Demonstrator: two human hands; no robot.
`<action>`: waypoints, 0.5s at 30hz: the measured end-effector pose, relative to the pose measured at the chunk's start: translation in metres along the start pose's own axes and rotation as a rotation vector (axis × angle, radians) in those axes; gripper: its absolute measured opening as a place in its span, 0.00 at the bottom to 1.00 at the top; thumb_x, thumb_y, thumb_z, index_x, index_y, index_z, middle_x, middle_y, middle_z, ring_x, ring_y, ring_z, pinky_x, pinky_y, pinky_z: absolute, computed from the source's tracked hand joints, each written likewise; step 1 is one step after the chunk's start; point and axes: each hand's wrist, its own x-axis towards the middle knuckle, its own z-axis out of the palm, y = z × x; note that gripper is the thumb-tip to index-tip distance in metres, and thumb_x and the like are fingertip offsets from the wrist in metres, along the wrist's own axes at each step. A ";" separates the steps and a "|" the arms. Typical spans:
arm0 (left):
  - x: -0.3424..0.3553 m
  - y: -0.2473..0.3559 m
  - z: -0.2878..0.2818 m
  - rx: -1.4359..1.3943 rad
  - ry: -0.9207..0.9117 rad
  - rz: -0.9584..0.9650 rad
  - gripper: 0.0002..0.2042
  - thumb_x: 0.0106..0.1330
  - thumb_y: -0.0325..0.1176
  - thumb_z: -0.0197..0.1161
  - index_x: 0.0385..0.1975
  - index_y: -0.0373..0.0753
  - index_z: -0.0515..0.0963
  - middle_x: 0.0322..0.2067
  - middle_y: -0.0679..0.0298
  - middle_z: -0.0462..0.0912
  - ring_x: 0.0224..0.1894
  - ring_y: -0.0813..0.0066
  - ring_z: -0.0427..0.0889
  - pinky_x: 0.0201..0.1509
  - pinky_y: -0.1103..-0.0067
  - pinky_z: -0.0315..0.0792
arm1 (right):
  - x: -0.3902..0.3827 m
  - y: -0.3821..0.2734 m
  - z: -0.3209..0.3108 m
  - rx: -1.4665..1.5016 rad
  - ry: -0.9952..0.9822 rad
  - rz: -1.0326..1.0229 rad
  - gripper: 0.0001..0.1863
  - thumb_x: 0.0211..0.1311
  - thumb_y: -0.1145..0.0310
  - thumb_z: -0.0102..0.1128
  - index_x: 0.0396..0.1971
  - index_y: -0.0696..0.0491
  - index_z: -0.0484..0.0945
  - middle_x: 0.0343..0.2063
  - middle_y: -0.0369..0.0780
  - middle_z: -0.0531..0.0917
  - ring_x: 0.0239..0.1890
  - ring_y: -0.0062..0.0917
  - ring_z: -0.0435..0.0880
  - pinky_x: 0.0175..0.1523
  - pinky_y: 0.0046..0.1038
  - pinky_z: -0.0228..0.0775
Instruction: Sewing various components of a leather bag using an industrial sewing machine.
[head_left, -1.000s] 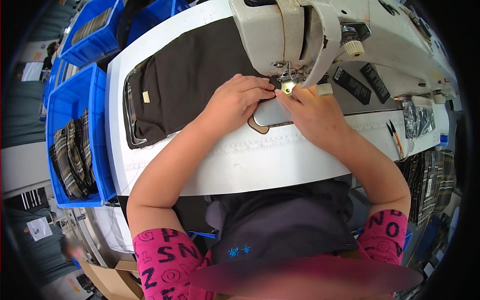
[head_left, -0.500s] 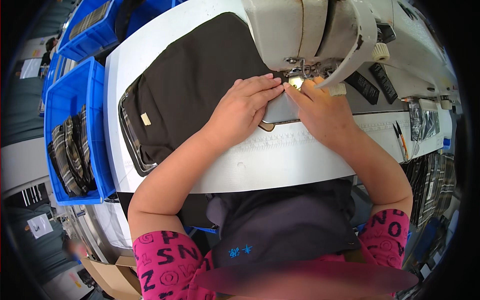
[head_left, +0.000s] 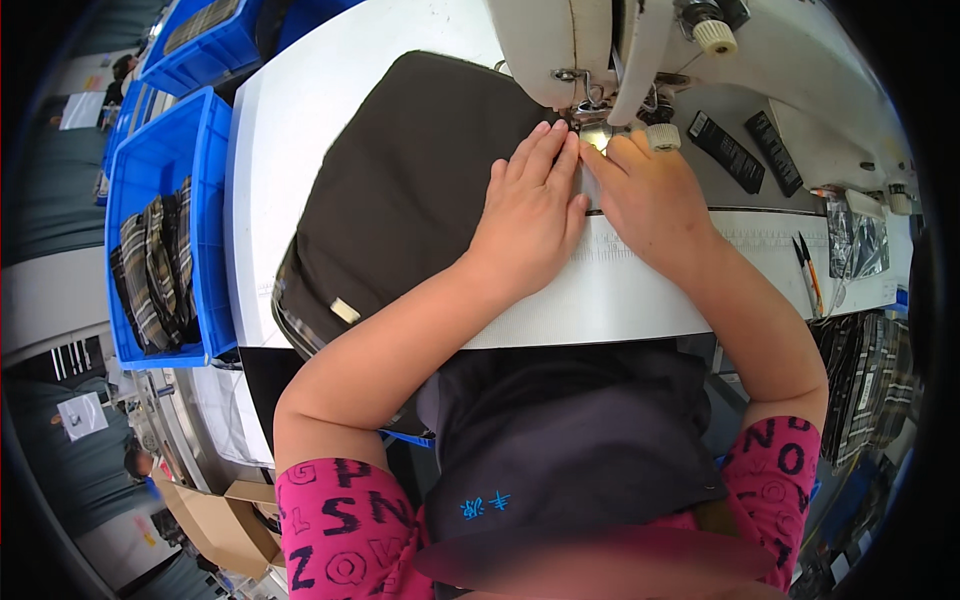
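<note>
A dark brown fabric piece (head_left: 410, 170) lies on the white sewing table, with a plaid layer along its left edge and a small cream tag (head_left: 345, 310) near its lower corner. My left hand (head_left: 530, 210) rests flat on the fabric's right side, fingers stretched toward the presser foot (head_left: 598, 135) of the sewing machine (head_left: 550, 50). Close beside it, my right hand (head_left: 655, 195) has its fingers bent by the foot, the thumb side near my left fingertips. Whatever those bent fingers grip is hidden under them.
Blue bins (head_left: 215, 230) stand left, one holding folded plaid fabric (head_left: 155, 270). Two black strips (head_left: 725, 152) lie right of the needle. A pen (head_left: 810, 275) and a clear packet (head_left: 858, 240) sit at the table's right. Plaid cloth (head_left: 865, 385) hangs below there.
The fabric has turned, its tagged lower end swinging right and down. My left hand has shifted right and turned its fingers more upward. My right hand stays by the presser foot.
</note>
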 end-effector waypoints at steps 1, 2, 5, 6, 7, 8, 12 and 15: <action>0.000 0.004 0.003 0.009 0.004 -0.033 0.29 0.75 0.36 0.56 0.72 0.27 0.65 0.74 0.46 0.65 0.78 0.53 0.59 0.74 0.60 0.60 | 0.001 -0.001 -0.003 0.005 -0.024 0.018 0.23 0.51 0.73 0.71 0.50 0.55 0.83 0.35 0.37 0.80 0.37 0.32 0.82 0.43 0.34 0.75; 0.000 0.007 0.005 0.015 0.006 -0.064 0.29 0.76 0.36 0.55 0.72 0.26 0.65 0.75 0.46 0.63 0.80 0.52 0.57 0.75 0.59 0.59 | 0.000 -0.001 -0.004 0.009 -0.050 0.039 0.22 0.51 0.73 0.71 0.49 0.55 0.83 0.35 0.37 0.80 0.40 0.31 0.82 0.44 0.34 0.75; -0.002 0.016 0.006 0.007 -0.031 -0.115 0.30 0.75 0.36 0.56 0.73 0.26 0.64 0.77 0.40 0.58 0.81 0.48 0.53 0.79 0.60 0.56 | -0.003 0.000 -0.004 -0.010 -0.031 0.024 0.20 0.51 0.72 0.72 0.47 0.54 0.83 0.34 0.36 0.79 0.41 0.31 0.81 0.44 0.33 0.75; -0.002 0.016 0.005 0.010 -0.031 -0.115 0.30 0.75 0.36 0.56 0.73 0.26 0.64 0.77 0.40 0.58 0.81 0.48 0.53 0.79 0.60 0.56 | -0.004 0.001 -0.004 -0.008 -0.028 0.023 0.20 0.51 0.72 0.72 0.47 0.54 0.83 0.34 0.36 0.79 0.41 0.31 0.81 0.44 0.33 0.75; -0.001 0.015 0.003 0.003 -0.018 -0.092 0.28 0.75 0.35 0.56 0.72 0.28 0.66 0.75 0.42 0.62 0.80 0.49 0.57 0.78 0.62 0.60 | -0.005 0.001 -0.005 -0.014 -0.026 0.022 0.19 0.52 0.72 0.72 0.46 0.54 0.83 0.34 0.35 0.79 0.42 0.30 0.80 0.44 0.33 0.75; -0.001 0.013 0.000 -0.005 -0.005 -0.069 0.27 0.75 0.33 0.57 0.71 0.29 0.68 0.74 0.44 0.66 0.78 0.50 0.61 0.78 0.63 0.63 | -0.005 0.001 -0.005 -0.019 -0.023 0.020 0.18 0.52 0.72 0.71 0.46 0.54 0.83 0.34 0.35 0.79 0.42 0.30 0.80 0.44 0.33 0.75; -0.003 0.001 -0.007 0.010 0.025 0.034 0.22 0.73 0.27 0.57 0.67 0.34 0.75 0.68 0.51 0.76 0.73 0.55 0.72 0.73 0.68 0.71 | -0.009 0.002 -0.004 -0.031 -0.014 0.030 0.18 0.53 0.72 0.71 0.46 0.54 0.84 0.34 0.35 0.79 0.42 0.29 0.80 0.44 0.33 0.75; -0.008 0.001 0.000 0.007 0.149 0.040 0.21 0.70 0.21 0.58 0.62 0.38 0.80 0.65 0.58 0.80 0.70 0.59 0.75 0.70 0.68 0.74 | -0.011 0.003 -0.005 -0.033 -0.008 0.019 0.19 0.53 0.72 0.70 0.47 0.54 0.85 0.33 0.35 0.79 0.43 0.29 0.80 0.45 0.32 0.75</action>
